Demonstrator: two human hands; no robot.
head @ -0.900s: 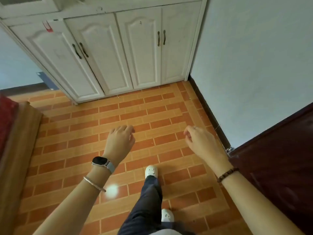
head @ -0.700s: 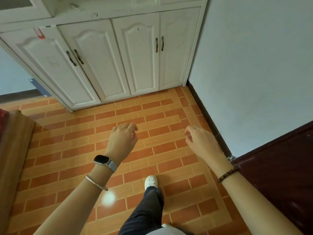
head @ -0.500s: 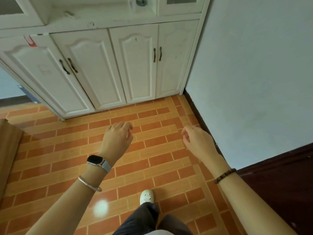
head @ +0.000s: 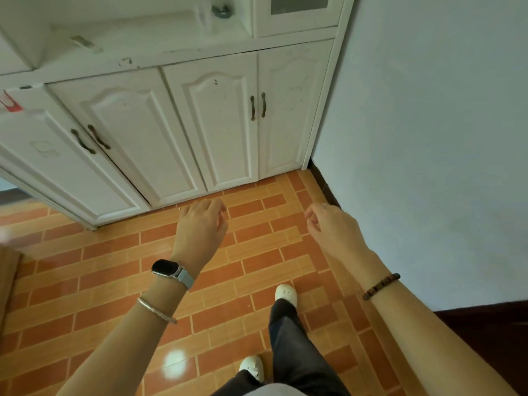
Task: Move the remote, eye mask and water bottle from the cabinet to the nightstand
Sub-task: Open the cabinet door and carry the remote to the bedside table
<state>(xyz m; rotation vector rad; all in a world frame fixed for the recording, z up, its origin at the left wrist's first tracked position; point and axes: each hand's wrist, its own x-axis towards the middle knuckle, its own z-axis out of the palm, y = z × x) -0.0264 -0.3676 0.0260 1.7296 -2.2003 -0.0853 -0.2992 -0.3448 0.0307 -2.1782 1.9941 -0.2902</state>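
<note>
**Tiled floor before the white cabinet, both hands bare**

Orange brick-pattern floor [head: 114, 252] lies under two outstretched arms. The left hand [head: 200, 227] hangs palm down with its fingers [head: 213, 205] loosely curled and slightly apart, gripping nothing. The right hand [head: 331, 227] is level with it, its fingers [head: 313, 212] bent inward and likewise holding nothing. The two hands are well apart.

A dark-faced watch [head: 167, 268] and a thin bangle [head: 155, 310] sit on the left wrist, and a bead bracelet [head: 381, 285] on the right. The watch face shows no readable mark.

Just beyond the fingertips stands the cabinet [head: 217, 132], untouched, its four lower doors closed, each pair with dark handles [head: 257, 107]. A red sticker [head: 10, 102] clings to the far-left door, and any print on it is too blurred to read. Above the doors runs an open shelf [head: 143, 30], well beyond both hands. On it lie a pale oblong thing [head: 85, 44] and, farther right, a small dark thing [head: 221, 11]. Both are too blurred to name.

A pale wall [head: 428, 138] meets the cabinet's right side. Two white shoes [head: 285, 292] stand on the tiles below the hands.
</note>
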